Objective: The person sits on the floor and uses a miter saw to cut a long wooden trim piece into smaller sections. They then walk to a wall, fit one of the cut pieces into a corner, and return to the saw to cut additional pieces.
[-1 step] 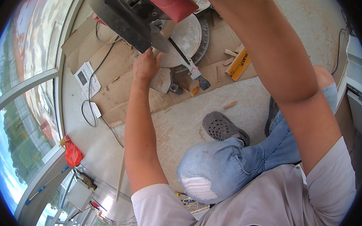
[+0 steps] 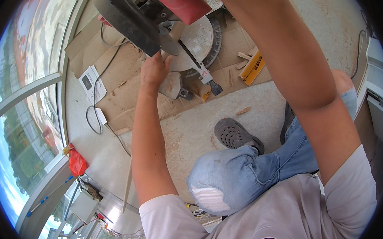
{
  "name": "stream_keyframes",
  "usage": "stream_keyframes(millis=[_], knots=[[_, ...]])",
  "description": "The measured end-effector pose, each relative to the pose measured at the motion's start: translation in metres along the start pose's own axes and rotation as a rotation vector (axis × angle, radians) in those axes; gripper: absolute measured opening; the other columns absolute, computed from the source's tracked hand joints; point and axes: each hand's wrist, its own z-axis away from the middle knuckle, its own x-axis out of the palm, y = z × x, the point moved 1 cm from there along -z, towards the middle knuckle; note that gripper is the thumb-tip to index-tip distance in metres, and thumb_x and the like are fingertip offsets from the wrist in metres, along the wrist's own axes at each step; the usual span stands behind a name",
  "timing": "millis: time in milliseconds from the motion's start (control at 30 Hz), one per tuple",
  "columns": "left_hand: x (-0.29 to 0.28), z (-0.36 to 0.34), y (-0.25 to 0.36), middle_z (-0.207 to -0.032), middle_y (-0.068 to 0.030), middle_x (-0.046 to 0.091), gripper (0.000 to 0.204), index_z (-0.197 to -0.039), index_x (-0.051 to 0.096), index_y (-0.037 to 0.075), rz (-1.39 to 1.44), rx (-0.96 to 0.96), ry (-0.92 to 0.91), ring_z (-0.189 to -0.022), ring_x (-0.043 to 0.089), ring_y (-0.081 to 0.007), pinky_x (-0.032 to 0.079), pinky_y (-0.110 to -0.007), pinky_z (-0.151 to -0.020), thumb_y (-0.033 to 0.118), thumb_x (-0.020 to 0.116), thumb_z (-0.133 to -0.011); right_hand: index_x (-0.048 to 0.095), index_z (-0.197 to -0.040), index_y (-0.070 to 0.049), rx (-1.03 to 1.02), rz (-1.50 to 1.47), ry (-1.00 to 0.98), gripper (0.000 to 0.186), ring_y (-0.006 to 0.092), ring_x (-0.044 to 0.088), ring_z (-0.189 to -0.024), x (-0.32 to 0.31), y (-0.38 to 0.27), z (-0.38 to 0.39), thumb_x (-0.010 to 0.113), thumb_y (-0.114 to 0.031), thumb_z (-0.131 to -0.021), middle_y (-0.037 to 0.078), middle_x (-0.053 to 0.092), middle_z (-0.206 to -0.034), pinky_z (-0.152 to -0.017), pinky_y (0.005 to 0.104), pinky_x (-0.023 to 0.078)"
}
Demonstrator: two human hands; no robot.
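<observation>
On flattened brown cardboard [image 2: 131, 97], at the far side, stands a red-and-black mitre saw [image 2: 182, 4] with a round grey turntable [image 2: 197, 42]. Its grey metal blade [image 2: 168, 45] is just right of the left hand [image 2: 154, 71], whose fingers bend at the lower end of the curved black guard [image 2: 128, 24]; whether they grasp anything, I cannot tell. The right hand is out of view, its grip unknown. A slip or a dropping saw head could, I judge, bring the blade onto the left fingers.

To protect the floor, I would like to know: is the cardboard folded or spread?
Spread: the cardboard lies opened out over the floor, extending on both sides of the saw.
</observation>
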Motion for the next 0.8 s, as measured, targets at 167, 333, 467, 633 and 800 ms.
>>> stream_keyframes(millis=[167, 333, 467, 633, 800], knots=[[0.002, -0.002, -0.003, -0.100, -0.0209, 0.071, 0.038, -0.113, 0.065, 0.002, 0.031, 0.095, 0.011, -0.094, 0.069, -0.0408, 0.055, -0.050, -0.082, 0.035, 0.069, -0.093, 0.069, -0.110, 0.002, 0.125, -0.211, 0.043, 0.027, 0.0309, 0.070, -0.085, -0.017, -0.012, 0.023, 0.058, -0.017, -0.094, 0.019, 0.070, -0.101, -0.077, 0.0394, 0.058], [-0.005, -0.002, 0.009, -0.101, -0.0194, 0.071, 0.035, -0.106, 0.062, 0.002, 0.011, -0.029, -0.062, -0.097, 0.068, -0.0391, 0.055, -0.049, -0.083, 0.034, 0.068, -0.094, 0.063, -0.114, 0.002, 0.201, -0.411, 0.085, 0.028, 0.0253, 0.068, -0.078, -0.024, -0.024, 0.039, 0.060, -0.017, -0.094, 0.015, 0.067, -0.094, -0.069, 0.0368, 0.057], [-0.008, 0.005, 0.003, -0.101, -0.0192, 0.071, 0.033, -0.103, 0.060, 0.002, 0.074, -0.025, -0.006, -0.097, 0.068, -0.0388, 0.055, -0.049, -0.084, 0.033, 0.067, -0.095, 0.058, -0.118, 0.002, 0.246, -0.586, 0.119, 0.030, 0.0208, 0.066, -0.072, -0.016, -0.033, 0.054, 0.061, -0.016, -0.093, 0.012, 0.065, -0.088, -0.063, 0.0347, 0.057], [-0.006, 0.009, -0.001, -0.101, -0.0190, 0.071, 0.031, -0.104, 0.060, 0.002, 0.078, -0.048, -0.010, -0.098, 0.069, -0.0387, 0.055, -0.049, -0.084, 0.032, 0.066, -0.095, 0.055, -0.120, 0.002, 0.359, -0.611, 0.132, 0.036, 0.0190, 0.065, -0.066, 0.008, -0.045, 0.067, 0.063, -0.022, -0.095, 0.010, 0.065, -0.086, -0.058, 0.0323, 0.055], [-0.005, 0.005, 0.004, -0.102, -0.0189, 0.070, 0.032, -0.106, 0.060, 0.003, 0.119, -0.049, -0.024, -0.099, 0.068, -0.0393, 0.054, -0.050, -0.083, 0.032, 0.066, -0.095, 0.054, -0.128, 0.000, 0.334, -0.516, 0.113, 0.046, 0.0151, 0.068, -0.070, 0.018, -0.015, 0.086, 0.072, -0.029, -0.097, 0.011, 0.072, -0.092, -0.067, 0.0272, 0.056]])
